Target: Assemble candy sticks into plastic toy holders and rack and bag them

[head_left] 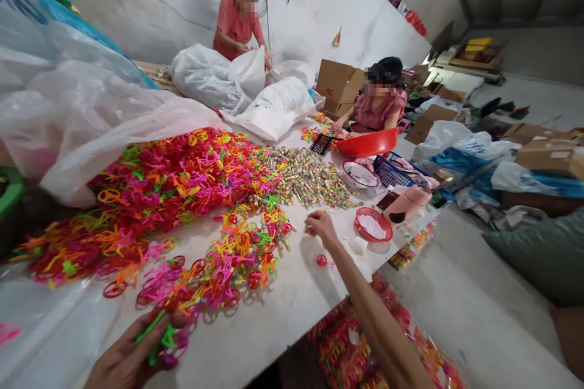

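My left hand (pixel 132 349), low in the frame, is closed around a few small plastic toy pieces (pixel 168 337), green and purple with loops. Above it spreads a heap of similar bright plastic pieces (pixel 182 176) in pink, red, orange, yellow and green. A smaller strip of these pieces (pixel 246 243) lies between my two hands, mixed with little tubes. My right hand (pixel 322 226) is over the white table, fingers curled together; whatever they grip is too small to make out. Just below it, a single pink-red piece (pixel 323 261) lies on the tabletop (pixel 292 310).
Small striped tubes (pixel 314 177) are piled mid-table. Right of them stand a red basket (pixel 374 224), a pink flask (pixel 408 203) and a red basin (pixel 368 143). Two people sit beyond, near white sacks (pixel 269 106). Bagged pieces (pixel 351 346) lie below the table edge.
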`<state>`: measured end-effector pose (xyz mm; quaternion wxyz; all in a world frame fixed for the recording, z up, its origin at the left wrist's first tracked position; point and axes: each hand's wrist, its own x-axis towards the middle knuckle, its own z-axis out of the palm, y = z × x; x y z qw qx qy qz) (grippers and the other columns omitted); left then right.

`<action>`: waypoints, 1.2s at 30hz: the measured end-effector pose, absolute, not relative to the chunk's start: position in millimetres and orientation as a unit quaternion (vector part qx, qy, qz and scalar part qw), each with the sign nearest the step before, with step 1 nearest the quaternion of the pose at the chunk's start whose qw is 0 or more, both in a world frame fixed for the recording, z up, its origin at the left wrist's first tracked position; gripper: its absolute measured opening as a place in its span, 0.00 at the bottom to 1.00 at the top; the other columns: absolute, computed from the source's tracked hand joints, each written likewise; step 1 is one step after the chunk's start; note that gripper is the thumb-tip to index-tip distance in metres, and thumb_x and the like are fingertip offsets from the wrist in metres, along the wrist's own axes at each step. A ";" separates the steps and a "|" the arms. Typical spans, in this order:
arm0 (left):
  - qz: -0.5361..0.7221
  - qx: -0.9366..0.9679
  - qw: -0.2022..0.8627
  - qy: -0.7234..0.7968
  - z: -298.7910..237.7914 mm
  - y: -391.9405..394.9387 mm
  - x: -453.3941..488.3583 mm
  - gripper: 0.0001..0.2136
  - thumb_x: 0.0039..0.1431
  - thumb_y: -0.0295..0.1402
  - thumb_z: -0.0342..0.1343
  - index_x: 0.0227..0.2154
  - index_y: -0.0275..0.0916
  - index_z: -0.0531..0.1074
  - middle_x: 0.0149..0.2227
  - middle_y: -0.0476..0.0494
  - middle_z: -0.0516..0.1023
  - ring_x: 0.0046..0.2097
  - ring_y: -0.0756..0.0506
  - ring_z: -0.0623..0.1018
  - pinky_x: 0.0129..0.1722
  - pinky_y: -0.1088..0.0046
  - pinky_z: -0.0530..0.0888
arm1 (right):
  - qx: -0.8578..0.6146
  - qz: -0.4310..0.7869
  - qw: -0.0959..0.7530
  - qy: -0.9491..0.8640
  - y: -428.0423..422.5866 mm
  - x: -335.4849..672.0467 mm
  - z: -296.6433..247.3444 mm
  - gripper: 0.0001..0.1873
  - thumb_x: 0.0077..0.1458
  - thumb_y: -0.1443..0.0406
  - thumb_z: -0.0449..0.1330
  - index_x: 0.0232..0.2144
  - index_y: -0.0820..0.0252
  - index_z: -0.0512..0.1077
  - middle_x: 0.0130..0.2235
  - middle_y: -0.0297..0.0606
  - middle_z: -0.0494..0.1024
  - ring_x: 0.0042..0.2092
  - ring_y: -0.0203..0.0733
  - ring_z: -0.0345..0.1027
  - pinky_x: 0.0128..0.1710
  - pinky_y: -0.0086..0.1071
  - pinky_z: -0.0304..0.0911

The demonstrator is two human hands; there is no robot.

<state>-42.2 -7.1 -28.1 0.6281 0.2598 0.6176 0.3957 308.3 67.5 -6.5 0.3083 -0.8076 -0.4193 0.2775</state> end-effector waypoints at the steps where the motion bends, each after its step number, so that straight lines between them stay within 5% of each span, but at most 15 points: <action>1: 0.391 0.256 0.653 0.596 -22.7 -8.8 -29.2 0.24 0.32 0.45 0.65 0.36 0.43 0.71 0.34 0.47 0.78 0.31 0.44 0.75 0.23 0.73 0.72 | -0.784 0.312 0.325 -0.426 58.0 287.9 -8.1 0.07 0.46 0.67 0.52 0.31 0.61 0.67 0.28 0.36 0.74 0.31 0.39 0.70 0.29 0.29 0.63; 6: 0.374 0.286 0.742 0.477 -6.5 -11.0 11.6 0.18 0.37 0.36 0.65 0.34 0.39 0.73 0.34 0.45 0.78 0.34 0.45 0.76 0.33 0.71 0.74 | -0.508 0.597 0.500 -0.368 9.1 198.0 -14.1 0.08 0.39 0.68 0.57 0.28 0.59 0.65 0.17 0.26 0.69 0.17 0.33 0.63 0.17 0.25 0.60; 10: 0.386 0.292 0.766 0.422 -10.0 -3.8 19.8 0.14 0.42 0.33 0.62 0.34 0.36 0.73 0.33 0.43 0.77 0.33 0.46 0.76 0.32 0.71 0.73 | -0.486 0.645 0.467 -0.361 -5.1 170.5 -14.7 0.07 0.37 0.70 0.57 0.25 0.60 0.67 0.20 0.28 0.72 0.17 0.31 0.63 0.17 0.24 0.59; 13: 0.432 0.264 0.749 0.428 -18.2 0.9 12.9 0.15 0.42 0.32 0.62 0.36 0.36 0.72 0.32 0.45 0.77 0.30 0.48 0.76 0.29 0.72 0.73 | -0.531 0.602 0.471 -0.365 -4.8 166.4 -22.9 0.14 0.35 0.72 0.57 0.30 0.59 0.69 0.24 0.28 0.73 0.19 0.31 0.63 0.19 0.25 0.60; 17: 0.456 0.244 0.724 0.456 -25.3 -7.5 -18.5 0.17 0.43 0.32 0.62 0.38 0.37 0.70 0.28 0.48 0.76 0.27 0.50 0.75 0.25 0.76 0.72 | -0.592 0.494 0.486 -0.410 -17.5 176.1 -37.4 0.04 0.41 0.67 0.58 0.26 0.59 0.69 0.21 0.29 0.69 0.21 0.33 0.61 0.20 0.26 0.58; 23: 0.436 0.224 0.708 0.509 -34.1 -28.0 -49.4 0.17 0.41 0.32 0.64 0.36 0.35 0.68 0.32 0.44 0.78 0.29 0.49 0.76 0.26 0.75 0.73 | -0.634 0.269 0.402 -0.604 -27.1 166.6 -41.8 0.07 0.50 0.64 0.55 0.31 0.56 0.72 0.32 0.37 0.72 0.30 0.39 0.64 0.31 0.31 0.59; 28: 0.442 0.216 0.716 0.494 -36.9 -28.0 -35.5 0.15 0.38 0.30 0.65 0.32 0.34 0.71 0.29 0.45 0.77 0.27 0.49 0.76 0.26 0.74 0.73 | -0.667 0.210 0.319 -0.639 2.1 136.4 -37.2 0.07 0.45 0.67 0.55 0.30 0.58 0.71 0.33 0.40 0.74 0.33 0.42 0.66 0.34 0.33 0.59; 33: 0.440 0.211 0.738 0.467 -32.3 -26.5 -32.9 0.10 0.39 0.29 0.64 0.27 0.33 0.73 0.25 0.47 0.76 0.25 0.50 0.74 0.27 0.74 0.71 | -0.596 0.480 0.484 -0.425 -5.0 125.5 -30.4 0.02 0.41 0.66 0.57 0.23 0.58 0.66 0.20 0.31 0.70 0.21 0.36 0.63 0.22 0.29 0.58; 36: 0.416 0.216 0.776 0.422 -28.5 -27.7 -32.7 0.10 0.41 0.29 0.63 0.31 0.33 0.74 0.27 0.44 0.76 0.27 0.50 0.74 0.28 0.73 0.72 | -0.504 0.633 0.508 -0.296 -19.8 123.6 -27.1 0.05 0.40 0.67 0.59 0.25 0.59 0.67 0.17 0.29 0.70 0.17 0.33 0.61 0.18 0.26 0.56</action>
